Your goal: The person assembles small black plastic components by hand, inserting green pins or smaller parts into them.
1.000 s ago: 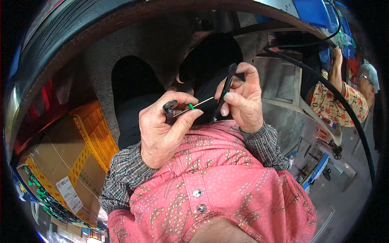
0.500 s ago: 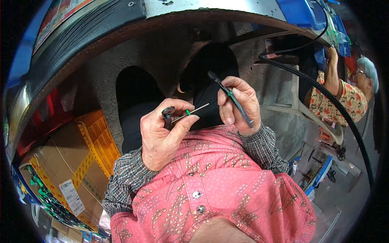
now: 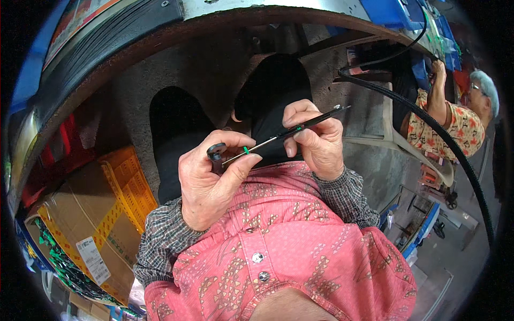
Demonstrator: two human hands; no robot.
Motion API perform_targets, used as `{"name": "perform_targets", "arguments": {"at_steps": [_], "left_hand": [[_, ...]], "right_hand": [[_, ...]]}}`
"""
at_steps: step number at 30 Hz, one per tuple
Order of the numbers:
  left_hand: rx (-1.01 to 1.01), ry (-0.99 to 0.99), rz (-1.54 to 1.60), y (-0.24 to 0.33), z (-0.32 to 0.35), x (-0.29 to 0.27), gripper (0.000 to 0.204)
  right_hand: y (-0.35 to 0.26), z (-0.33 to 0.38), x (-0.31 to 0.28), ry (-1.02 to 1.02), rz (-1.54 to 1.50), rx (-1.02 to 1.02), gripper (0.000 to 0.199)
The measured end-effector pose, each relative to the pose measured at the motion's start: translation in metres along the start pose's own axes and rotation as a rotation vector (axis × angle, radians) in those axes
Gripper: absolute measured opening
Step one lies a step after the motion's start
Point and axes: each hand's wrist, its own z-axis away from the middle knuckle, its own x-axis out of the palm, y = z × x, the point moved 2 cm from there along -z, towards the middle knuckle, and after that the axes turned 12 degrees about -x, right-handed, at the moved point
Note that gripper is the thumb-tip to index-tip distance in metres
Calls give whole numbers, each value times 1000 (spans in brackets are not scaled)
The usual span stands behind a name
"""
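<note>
My left hand [image 3: 203, 182] is closed round a thin metal rod [image 3: 262, 144] with a small green piece [image 3: 246, 150] on it. A black part with a round, disc-like end [image 3: 216, 150] sticks out of the same grip; whether it is joined to the rod is hidden by my fingers. Between the fingertips of my right hand [image 3: 325, 144] is a slim black stick-like piece [image 3: 316, 119] with a green spot near its middle. Its left end meets the rod's tip, the two roughly in one line above my lap. How they fit together is too small to tell.
A curved table edge [image 3: 225, 15] runs across the front. At the left stand a cardboard box [image 3: 80, 214] with many black-and-green pieces beside it and an orange crate [image 3: 128, 179]. A black cable [image 3: 396, 97] loops down the right, where a co-worker [image 3: 450, 125] sits by the table.
My right hand has turned the black piece from steeply slanted to nearly level and brought its end to the rod's tip. My left hand has barely moved and keeps its hold.
</note>
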Motion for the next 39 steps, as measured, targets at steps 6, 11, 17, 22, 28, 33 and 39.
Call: {"name": "perform_targets", "arguments": {"at_steps": [6,11,17,22,28,33,39], "left_hand": [[95,-25,-38,-1,-1,5,18],[46,-58,-63,-3,-7,6,18],[7,-72,-83,-1,-19,8,18],[-33,-83,-59,-4,-25,10,18],[-34,-105,-49,-6,-30,11,18],[-33,-97,-7,-7,-33,12,17],[-52,-102,-11,-4,-32,13,16]], "right_hand": [[2,5,1,29,-32,59,22],[8,4,-4,28,-49,67,23],[14,-2,-8,37,-185,90,14],[19,-4,-11,36,-189,89,13],[20,-6,-11,42,-161,97,13],[19,-8,-9,29,-120,100,13],[18,-9,-8,-1,-94,83,13]]}}
